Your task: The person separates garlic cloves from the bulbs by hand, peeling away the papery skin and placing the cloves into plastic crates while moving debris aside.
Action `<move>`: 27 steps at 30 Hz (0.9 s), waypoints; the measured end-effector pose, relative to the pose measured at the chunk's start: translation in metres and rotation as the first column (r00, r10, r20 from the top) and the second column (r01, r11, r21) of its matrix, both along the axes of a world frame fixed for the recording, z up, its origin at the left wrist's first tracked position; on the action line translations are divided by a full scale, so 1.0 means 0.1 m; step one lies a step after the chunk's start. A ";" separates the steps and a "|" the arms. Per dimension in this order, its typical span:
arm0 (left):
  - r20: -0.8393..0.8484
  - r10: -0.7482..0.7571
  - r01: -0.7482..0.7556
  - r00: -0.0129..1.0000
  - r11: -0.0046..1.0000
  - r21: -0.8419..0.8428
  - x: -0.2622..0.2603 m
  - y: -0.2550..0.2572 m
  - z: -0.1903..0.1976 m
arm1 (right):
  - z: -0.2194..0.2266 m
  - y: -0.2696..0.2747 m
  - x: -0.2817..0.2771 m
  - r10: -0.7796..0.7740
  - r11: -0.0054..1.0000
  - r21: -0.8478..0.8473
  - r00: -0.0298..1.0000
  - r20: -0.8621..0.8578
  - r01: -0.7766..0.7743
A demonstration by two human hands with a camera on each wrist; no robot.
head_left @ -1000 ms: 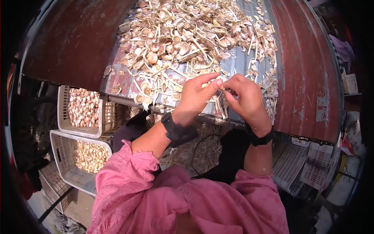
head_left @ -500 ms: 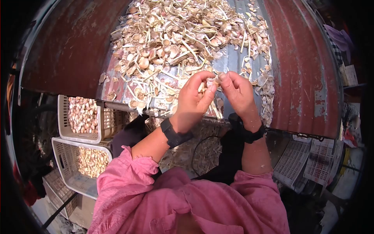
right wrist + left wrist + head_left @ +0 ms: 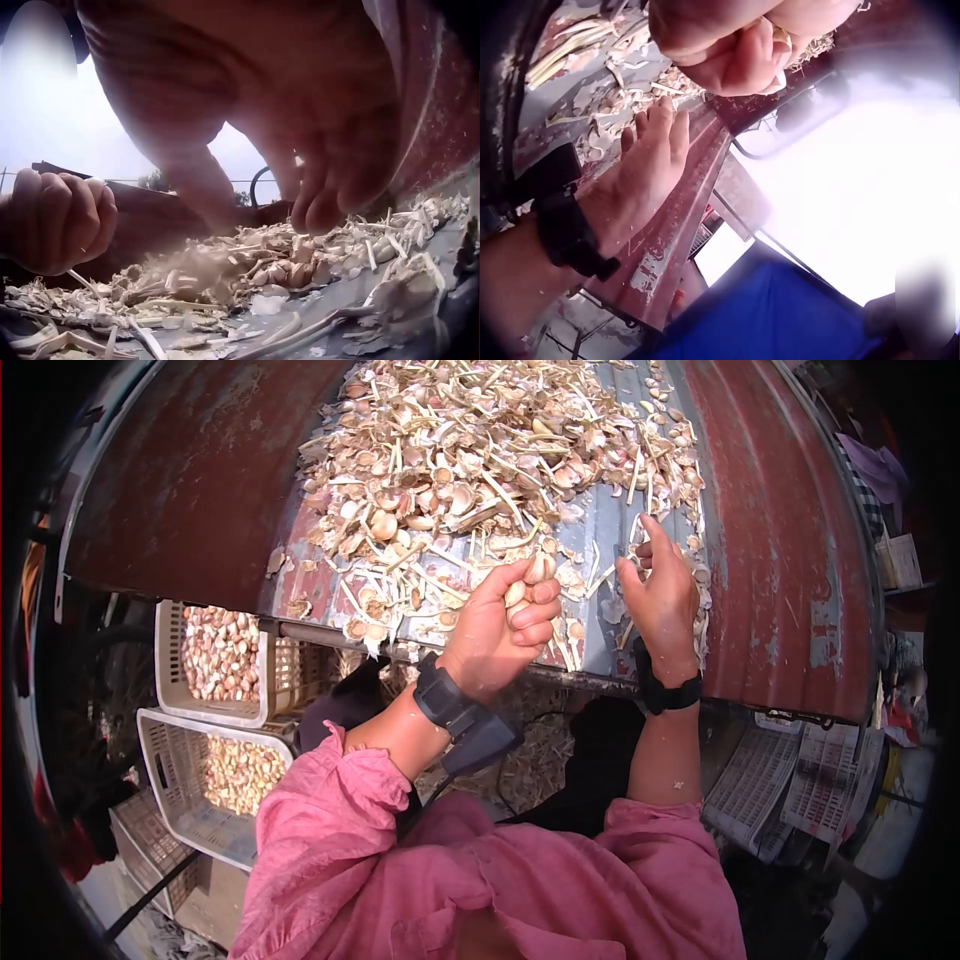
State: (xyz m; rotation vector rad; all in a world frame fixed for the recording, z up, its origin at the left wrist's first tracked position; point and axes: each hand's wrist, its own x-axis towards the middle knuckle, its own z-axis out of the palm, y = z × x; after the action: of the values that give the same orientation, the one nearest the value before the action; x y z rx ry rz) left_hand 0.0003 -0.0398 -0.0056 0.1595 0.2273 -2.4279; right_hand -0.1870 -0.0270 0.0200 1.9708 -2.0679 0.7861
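Grey and dark red corrugated metal forms the worktop (image 3: 780, 550), which carries a broad heap of dry garlic skins and stalks (image 3: 450, 470), thickest at the far middle and thinning towards the near edge. The left hand (image 3: 497, 630) is over the near side of the worktop, its fingers curled round pale garlic cloves (image 3: 541, 567): one shows at the top by the thumb and forefinger, another lower down against the fingers. The right hand (image 3: 662, 595) is off to the right of it, well apart from the garlic in the left hand; its fingers are loosely bent, with a gap between them and the thumb, and the right wrist view shows them over the heap.

Below the worktop on the person's left are two pale plastic crates with slotted walls. The upper crate (image 3: 264, 680) holds many pinkish cloves (image 3: 220, 655) with skin on. The lower crate (image 3: 185, 800), just beside it and nearer the person, holds paler yellowish cloves (image 3: 243, 773), gathered towards its far right part, so much of its wall shows. A third slotted crate (image 3: 150, 840) is partly hidden beneath; its contents cannot be made out. More slotted crates (image 3: 755, 785) are below the worktop's right side. Black straps (image 3: 668, 690) circle both wrists, and pink sleeves (image 3: 330, 800) are pushed up to the elbows.
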 end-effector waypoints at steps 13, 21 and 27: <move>0.422 0.022 0.076 0.906 0.974 -0.213 0.00 0.05 0.09 | 0.24 0.12 0.53 0.487 0.842 -0.079 0.689 0.537 -0.534; 0.623 0.272 0.124 0.733 0.848 -0.515 -0.03 0.11 0.05 | 0.18 0.11 0.53 0.447 0.856 0.023 0.760 0.472 -0.517; 0.496 0.112 0.040 0.861 0.958 -0.284 -0.08 0.13 -0.01 | 0.13 0.08 0.50 0.278 0.872 0.114 0.674 0.685 -0.476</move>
State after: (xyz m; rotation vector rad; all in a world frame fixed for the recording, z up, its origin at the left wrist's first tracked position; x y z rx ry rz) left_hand -0.0073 -0.0272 -0.0068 0.6475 -0.3569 -2.2535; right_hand -0.1371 -0.0186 0.0328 2.6378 -2.2159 1.5356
